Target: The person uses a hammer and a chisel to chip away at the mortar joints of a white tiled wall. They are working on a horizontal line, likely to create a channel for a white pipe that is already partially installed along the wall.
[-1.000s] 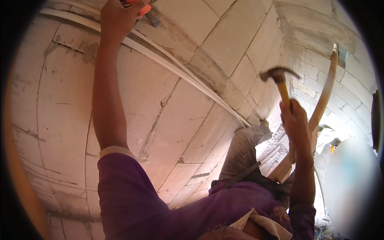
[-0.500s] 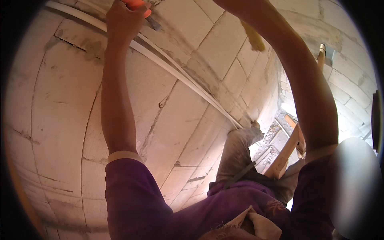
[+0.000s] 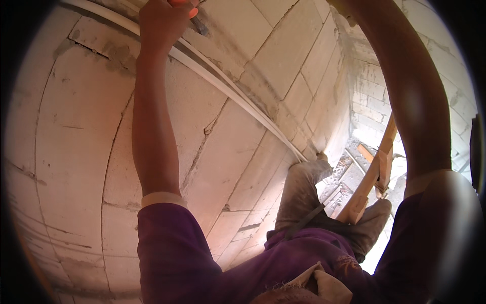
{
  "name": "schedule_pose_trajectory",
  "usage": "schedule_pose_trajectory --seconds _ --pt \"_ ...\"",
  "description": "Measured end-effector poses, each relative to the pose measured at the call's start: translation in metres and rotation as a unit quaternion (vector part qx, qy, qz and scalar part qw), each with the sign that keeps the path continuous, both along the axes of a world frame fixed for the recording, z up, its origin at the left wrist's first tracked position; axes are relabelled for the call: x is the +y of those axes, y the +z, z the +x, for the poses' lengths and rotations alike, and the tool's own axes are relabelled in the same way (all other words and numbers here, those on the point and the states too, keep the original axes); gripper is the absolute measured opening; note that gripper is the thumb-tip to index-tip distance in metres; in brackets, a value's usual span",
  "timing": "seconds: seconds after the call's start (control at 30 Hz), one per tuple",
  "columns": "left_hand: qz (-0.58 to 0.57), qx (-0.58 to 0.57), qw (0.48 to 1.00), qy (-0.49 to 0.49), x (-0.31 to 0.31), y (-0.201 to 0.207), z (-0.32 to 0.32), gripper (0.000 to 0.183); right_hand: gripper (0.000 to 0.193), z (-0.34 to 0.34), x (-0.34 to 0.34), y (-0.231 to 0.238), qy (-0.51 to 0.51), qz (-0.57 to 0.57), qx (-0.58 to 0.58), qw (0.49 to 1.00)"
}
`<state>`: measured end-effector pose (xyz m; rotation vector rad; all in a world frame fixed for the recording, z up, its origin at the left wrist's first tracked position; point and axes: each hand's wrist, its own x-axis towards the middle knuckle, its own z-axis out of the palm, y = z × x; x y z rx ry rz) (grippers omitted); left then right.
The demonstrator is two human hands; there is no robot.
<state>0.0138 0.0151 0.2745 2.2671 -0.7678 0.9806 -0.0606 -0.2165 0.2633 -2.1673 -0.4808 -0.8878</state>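
Note:
My left hand [image 3: 161, 24] is at the top left, closed round an orange-handled chisel [image 3: 199, 25]. Only part of the handle and the grey metal end show. The chisel is by the block wall [image 3: 243, 43], close to a rough groove. White pipes [image 3: 217, 81] run slantwise along the wall, passing behind my left wrist. My right forearm [image 3: 412, 81] reaches up past the top edge, so the hand is out of the picture. A yellowish thing [image 3: 344, 11] shows beside that wrist; its kind cannot be made out.
Wooden beams [image 3: 365, 187] lean up between my legs on the right. Rubble and scraps [image 3: 349, 175] cover the floor below. Another block wall [image 3: 372, 88] meets this one at a corner. A dark upright thing [image 3: 476, 152] stands at the right rim.
My right forearm has swung to the right, and its hand stays out of the picture. The yellowish thing has shifted up and right. My left hand keeps its grip on the chisel.

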Motion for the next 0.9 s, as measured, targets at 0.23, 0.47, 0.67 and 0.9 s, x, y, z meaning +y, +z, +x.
schedule_pose_trajectory --seconds 0.23,0.47,0.67,0.9 --pt "0.146 -0.053 0.973 0.169 0.006 0.003 0.003 0.048 0.039 -0.013 -0.008 -0.001 0.026 -0.007 -0.016 1.000" --pt "0.151 0.025 0.971 0.185 0.006 -0.005 0.003 0.044 0.033 -0.013 -0.003 -0.006 0.022 0.011 0.020 0.999" --pt "0.173 -0.035 0.971 0.159 0.001 -0.020 0.005 0.043 0.034 -0.021 0.001 -0.003 -0.008 0.087 0.071 0.994" --pt "0.170 -0.134 0.966 0.140 0.011 -0.023 0.003 0.045 0.037 -0.010 -0.022 -0.029 -0.008 0.020 0.048 0.999"
